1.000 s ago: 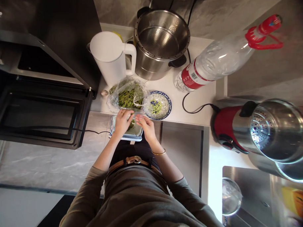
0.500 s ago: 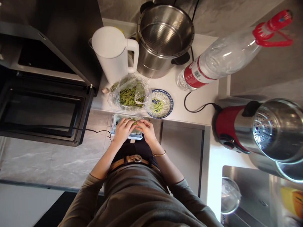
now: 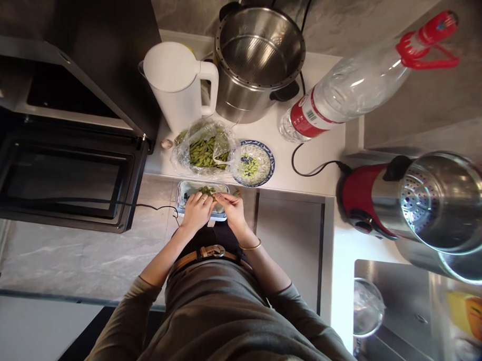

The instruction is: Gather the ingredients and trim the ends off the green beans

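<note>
My left hand (image 3: 198,209), with a ring on one finger, and my right hand (image 3: 233,208), with a bangle at the wrist, meet just in front of the counter edge. Both are closed, fingertips pinched together on an edamame pod, mostly hidden by the fingers. Beneath them is a small bin (image 3: 181,191) with a plastic liner and some green husks (image 3: 206,190) inside. Beyond my hands, a clear plastic bag full of edamame pods (image 3: 206,153) lies open on the counter. Beside it, a blue-rimmed plate (image 3: 267,161) bears several shelled beans (image 3: 249,165).
Behind the bag stand a white pitcher (image 3: 173,72) and a steel pot (image 3: 246,101). A large water bottle (image 3: 341,100) and a red-based appliance (image 3: 364,194) are to the right, near the sink (image 3: 403,290). At left, a black oven door (image 3: 67,178) hangs open.
My hands have dipped slightly, and my left fingers have curled further over. The green pod seen between my fingertips is now mostly covered. More husks show in the bin.
</note>
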A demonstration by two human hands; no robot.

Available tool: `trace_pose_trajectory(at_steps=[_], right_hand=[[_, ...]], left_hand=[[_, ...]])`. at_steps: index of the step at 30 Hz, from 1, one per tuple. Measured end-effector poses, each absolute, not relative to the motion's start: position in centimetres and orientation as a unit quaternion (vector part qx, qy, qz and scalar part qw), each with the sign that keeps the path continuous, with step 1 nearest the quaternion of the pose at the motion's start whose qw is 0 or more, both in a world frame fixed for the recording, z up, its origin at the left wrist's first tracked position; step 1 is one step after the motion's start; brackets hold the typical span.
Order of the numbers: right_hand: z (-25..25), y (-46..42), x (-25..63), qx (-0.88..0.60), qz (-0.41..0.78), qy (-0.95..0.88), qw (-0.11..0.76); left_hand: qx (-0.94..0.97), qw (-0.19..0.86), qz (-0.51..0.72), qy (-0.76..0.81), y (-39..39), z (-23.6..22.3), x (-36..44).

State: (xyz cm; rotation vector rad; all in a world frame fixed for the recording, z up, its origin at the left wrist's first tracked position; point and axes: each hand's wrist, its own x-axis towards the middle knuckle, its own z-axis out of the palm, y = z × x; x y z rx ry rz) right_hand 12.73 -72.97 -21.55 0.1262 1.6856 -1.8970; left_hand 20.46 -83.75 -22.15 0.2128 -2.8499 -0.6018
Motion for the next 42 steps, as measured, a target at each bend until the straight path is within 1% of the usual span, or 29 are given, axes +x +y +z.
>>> trace_pose_trajectory(at_steps=[2,5,8,10,12,15,18,21,23,24,28,30,35,42], right_hand=[[-21.4,-73.0,13.0,0.025,-0.711,0.645,0.28],[-21.2,-73.1,13.3,0.003,-0.71,0.653,0.264],[-21.2,-73.1,13.2,-0.016,-0.71,0.654,0.262],[-21.3,-73.0,13.0,-0.023,-0.711,0.647,0.274],[-21.3,-72.8,12.7,-0.033,-0.706,0.643,0.294],[-21.0,-72.5,12.6,-0.087,-0.681,0.661,0.303],[-20.5,-72.3,12.9,-0.176,-0.647,0.693,0.265],[-20.4,-72.1,13.0,-0.204,-0.642,0.707,0.215],[-20.7,-72.0,13.0,-0.174,-0.65,0.708,0.215],[-20.9,-71.9,12.9,-0.152,-0.655,0.703,0.232],[-21.6,-72.0,13.0,-0.054,-0.688,0.633,0.35],[-21.5,-72.3,13.3,-0.017,-0.705,0.6,0.377],[-20.9,-73.0,13.7,0.017,-0.713,0.599,0.363],[-20.2,-73.0,13.8,-0.002,-0.706,0.616,0.35]], left_hand=[[0.101,0.123,-0.277,-0.948,-83.2,-22.5,20.6],[0.157,0.131,-0.422,-0.883,-82.5,-23.0,20.6],[0.187,0.088,-0.54,-0.816,-82.6,-23.1,20.5],[0.165,0.043,-0.579,-0.797,-83.0,-23.0,20.5],[0.12,0.014,-0.563,-0.817,-83.6,-22.7,20.5],[0.07,0.006,-0.448,-0.891,-84.2,-22.4,20.4],[0.072,0.006,-0.326,-0.943,-84.4,-22.4,20.3],[0.111,0.037,-0.271,-0.956,-84.3,-22.5,20.2],[0.143,0.064,-0.263,-0.952,-84.3,-22.6,20.3],[0.157,0.073,-0.264,-0.949,-84.4,-22.7,20.5],[0.173,0.077,-0.273,-0.943,-84.3,-22.5,21.0],[0.163,0.073,-0.289,-0.941,-84.2,-22.2,21.1],[0.154,0.077,-0.331,-0.928,-84.1,-21.7,21.3],[0.161,0.066,-0.348,-0.921,-84.2,-22.0,21.6]])
